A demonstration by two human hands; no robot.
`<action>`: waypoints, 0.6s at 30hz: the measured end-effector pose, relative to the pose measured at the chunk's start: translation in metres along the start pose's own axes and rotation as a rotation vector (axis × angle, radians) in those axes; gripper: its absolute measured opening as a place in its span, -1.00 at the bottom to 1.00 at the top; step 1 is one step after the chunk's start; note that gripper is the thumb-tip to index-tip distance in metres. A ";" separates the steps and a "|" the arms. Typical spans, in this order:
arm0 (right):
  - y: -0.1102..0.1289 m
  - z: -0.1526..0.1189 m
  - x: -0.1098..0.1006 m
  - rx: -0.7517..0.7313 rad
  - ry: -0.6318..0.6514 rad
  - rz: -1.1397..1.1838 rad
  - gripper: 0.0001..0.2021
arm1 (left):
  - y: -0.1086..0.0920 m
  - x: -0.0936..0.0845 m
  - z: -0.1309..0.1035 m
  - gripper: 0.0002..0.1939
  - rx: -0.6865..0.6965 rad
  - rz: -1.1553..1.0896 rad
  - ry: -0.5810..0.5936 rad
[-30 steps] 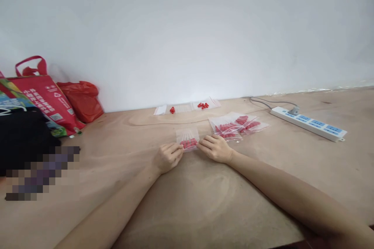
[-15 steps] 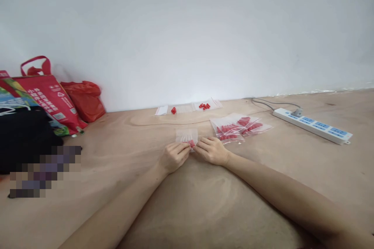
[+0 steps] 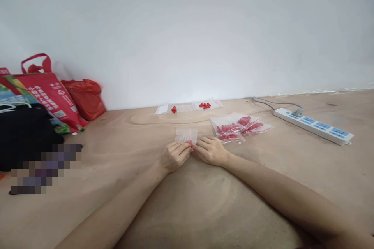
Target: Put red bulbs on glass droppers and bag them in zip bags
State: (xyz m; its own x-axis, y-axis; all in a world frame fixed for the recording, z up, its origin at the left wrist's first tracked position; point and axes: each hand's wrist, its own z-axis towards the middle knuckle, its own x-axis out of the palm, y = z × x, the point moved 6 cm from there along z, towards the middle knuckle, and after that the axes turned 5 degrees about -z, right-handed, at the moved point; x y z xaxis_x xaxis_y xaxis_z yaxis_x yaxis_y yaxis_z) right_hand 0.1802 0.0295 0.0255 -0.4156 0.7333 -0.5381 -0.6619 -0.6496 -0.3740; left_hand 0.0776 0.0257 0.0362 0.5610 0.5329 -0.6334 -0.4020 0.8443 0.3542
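Observation:
A small clear plastic zip bag lies in front of me, with thin whitish strips or sticks and small red pieces in it. My left hand is closed in a pinch on the bag's near edge, at its left. From the other side my right hand pinches the same edge near the right corner. The two sets of fingertips almost meet beside the red pieces and partly hide the edge. To the right of my right hand lie several filled zip bags with red pieces, overlapping one another.
By the wall, a flat clear bag and loose red pieces lie on the wooden table. A white power strip with a grey cable is at right. A red shopping bag, red plastic bag and black cloth item stand left.
Both hands stay at the near edge of the small bag, with only slight finger movement. The whole view has shifted very slightly.

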 end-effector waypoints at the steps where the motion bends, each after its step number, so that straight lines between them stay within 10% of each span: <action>1: 0.000 0.000 0.000 -0.002 0.000 -0.001 -0.80 | -0.001 -0.001 0.000 -0.83 0.010 0.006 -0.003; 18: -0.025 -0.013 -0.004 0.176 -0.021 0.162 -0.83 | 0.018 -0.013 -0.012 -0.87 -0.032 -0.005 -0.046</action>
State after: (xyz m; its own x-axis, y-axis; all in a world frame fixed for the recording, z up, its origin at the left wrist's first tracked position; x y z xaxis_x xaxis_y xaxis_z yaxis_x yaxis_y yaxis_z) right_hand 0.2061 0.0400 0.0275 -0.5369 0.6276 -0.5638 -0.6833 -0.7155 -0.1458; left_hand 0.0543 0.0336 0.0429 0.5958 0.5310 -0.6026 -0.4212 0.8454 0.3285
